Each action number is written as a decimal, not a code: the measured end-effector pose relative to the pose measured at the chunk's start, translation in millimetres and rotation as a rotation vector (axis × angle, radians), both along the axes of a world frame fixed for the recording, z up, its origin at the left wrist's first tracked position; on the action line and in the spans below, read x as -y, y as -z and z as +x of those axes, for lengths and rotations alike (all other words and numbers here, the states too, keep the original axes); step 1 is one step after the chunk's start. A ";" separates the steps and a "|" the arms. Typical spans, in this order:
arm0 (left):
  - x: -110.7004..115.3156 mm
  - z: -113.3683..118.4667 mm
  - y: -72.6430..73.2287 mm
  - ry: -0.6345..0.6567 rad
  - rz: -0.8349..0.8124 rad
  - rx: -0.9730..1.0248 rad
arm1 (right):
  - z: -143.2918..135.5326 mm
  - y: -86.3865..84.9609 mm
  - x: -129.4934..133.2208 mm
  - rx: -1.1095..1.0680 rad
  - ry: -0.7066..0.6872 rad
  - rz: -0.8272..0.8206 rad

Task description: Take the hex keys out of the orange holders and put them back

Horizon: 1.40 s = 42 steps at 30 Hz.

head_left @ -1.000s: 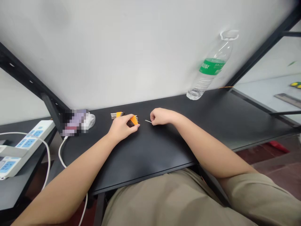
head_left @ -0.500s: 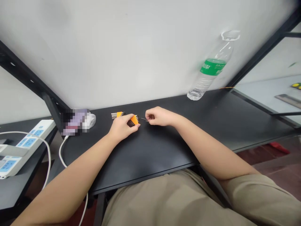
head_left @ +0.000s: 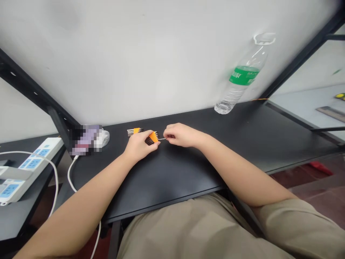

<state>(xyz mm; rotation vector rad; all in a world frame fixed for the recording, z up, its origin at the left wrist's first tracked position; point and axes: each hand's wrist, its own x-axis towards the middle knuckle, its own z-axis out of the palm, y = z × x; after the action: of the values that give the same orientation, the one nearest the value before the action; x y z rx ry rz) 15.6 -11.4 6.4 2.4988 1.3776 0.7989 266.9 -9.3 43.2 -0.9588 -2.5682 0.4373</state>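
My left hand (head_left: 139,145) is closed around an orange holder (head_left: 153,136), its thumb and fingers gripping the sides. Several thin dark and silvery rods pass through this holder. Between my right hand's fingertips is a thin metal rod (head_left: 162,139), whose left end touches or nearly touches the right side of the holder. My right hand (head_left: 181,135) is pinched on that rod, and its far end is hidden by the fingers. Just behind my left hand, a second orange holder (head_left: 136,131) lies on the black table (head_left: 172,172) with several silvery rods in it.
A large clear bottle (head_left: 244,75) with a green label leans against the wall at the back right. On the left lie a blurred-out purple item (head_left: 87,138), a white crumpled thing (head_left: 102,138), a white power strip (head_left: 35,165) and a white cable (head_left: 57,180). Black metal frames flank the table.
My right hand has shifted slightly left, and the rod has come level and up against the orange holder. My left hand stays in place.
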 end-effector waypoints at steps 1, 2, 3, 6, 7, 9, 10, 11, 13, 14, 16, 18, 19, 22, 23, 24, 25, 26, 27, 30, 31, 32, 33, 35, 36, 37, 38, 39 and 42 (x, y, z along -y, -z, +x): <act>-0.1 -0.1 0.0 0.002 0.000 -0.001 | 0.1 -0.4 0.2 0.009 0.000 0.003; -0.2 -0.2 0.0 0.002 -0.002 -0.003 | 0.2 -0.7 0.3 0.017 0.000 0.007; -0.4 -0.3 -0.1 0.001 -0.004 -0.005 | 0.3 -0.8 0.3 0.024 0.000 0.011; -0.6 -0.5 -0.5 -0.004 -0.003 -0.013 | 0.3 -0.9 -0.1 0.041 -0.002 0.028; -0.5 -0.5 -0.7 -0.002 0.002 -0.019 | 0.2 -0.9 -0.2 0.048 -0.005 0.035; 0.0 -0.3 -1.2 0.009 0.017 -0.039 | 0.0 -0.8 -0.2 0.064 -0.012 0.047; 0.4 -0.1 -1.4 0.016 0.024 -0.054 | -0.2 -0.8 -0.1 0.072 -0.013 0.052; 0.7 0.2 -1.5 0.023 0.031 -0.070 | -0.3 -0.7 0.1 0.079 -0.014 0.057; 1.3 0.6 -1.6 0.032 0.049 -0.092 | -0.3 -0.3 0.4 0.086 -0.015 0.063; 1.3 0.7 -1.5 0.033 0.056 -0.098 | -0.3 -0.1 0.5 0.086 -0.018 0.064; 1.2 0.7 -1.5 0.032 0.062 -0.103 | -0.1 0.3 0.8 0.084 -0.030 0.065; 1.0 0.5 -1.7 0.036 0.055 -0.106 | 0.2 0.4 1.3 0.082 -0.041 0.066; 1.2 0.6 -2.1 0.042 0.052 -0.107 | 0.3 0.3 1.6 0.081 -0.046 0.065; 2.8 1.6 -3.9 0.081 0.047 -0.117 | -1.1 0.1 2.9 0.062 -0.057 0.054; 3.6 2.3 -4.6 0.097 0.047 -0.121 | -2.4 0.3 3.3 0.048 -0.065 0.044; 4.5 3.2 -5.3 0.113 0.050 -0.122 | -4.3 0.8 3.6 0.030 -0.076 0.031; 5.3 4.0 -5.8 0.126 0.053 -0.121 | -6.6 1.6 4.0 0.008 -0.088 0.017; 6.1 4.9 -6.3 0.136 0.059 -0.119 | -9.4 2.7 4.3 -0.017 -0.097 0.002; 6.7 5.6 -6.5 0.141 0.064 -0.114 | -12.3 4.1 4.6 -0.047 -0.099 -0.014; 7.4 6.4 -6.7 0.135 0.061 -0.095 | -20.2 8.6 5.1 -0.176 -0.043 -0.071; 7.3 6.3 -6.5 0.128 0.057 -0.087 | -21.8 9.9 5.1 -0.223 -0.015 -0.101; 7.1 6.0 -6.2 0.121 0.054 -0.078 | -22.6 11.1 4.9 -0.268 0.010 -0.145; 6.8 5.7 -5.9 0.113 0.052 -0.070 | -22.8 12.3 4.4 -0.310 0.030 -0.202; 6.0 4.8 -5.0 0.096 0.048 -0.063 | -21.0 14.6 2.2 -0.377 0.071 -0.339; 5.4 4.3 -4.5 0.086 0.045 -0.061 | -19.3 16.0 0.3 -0.407 0.099 -0.404; 4.9 3.8 -3.9 0.077 0.041 -0.060 | -17.4 17.6 -2.0 -0.436 0.134 -0.460; 4.3 3.2 -3.5 0.068 0.038 -0.058 | -15.3 19.4 -4.7 -0.469 0.173 -0.505; 3.8 2.7 -3.0 0.062 0.034 -0.053 | -13.4 21.4 -7.7 -0.515 0.212 -0.542; 2.9 1.3 -2.2 0.052 0.015 -0.040 | -9.3 26.6 -16.2 -0.739 0.301 -0.653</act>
<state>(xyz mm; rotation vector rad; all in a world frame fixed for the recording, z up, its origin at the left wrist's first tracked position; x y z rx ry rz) 17.0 -14.2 8.6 2.5644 1.3175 0.7559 257.6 6.9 16.6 -1.0856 -1.5970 1.3001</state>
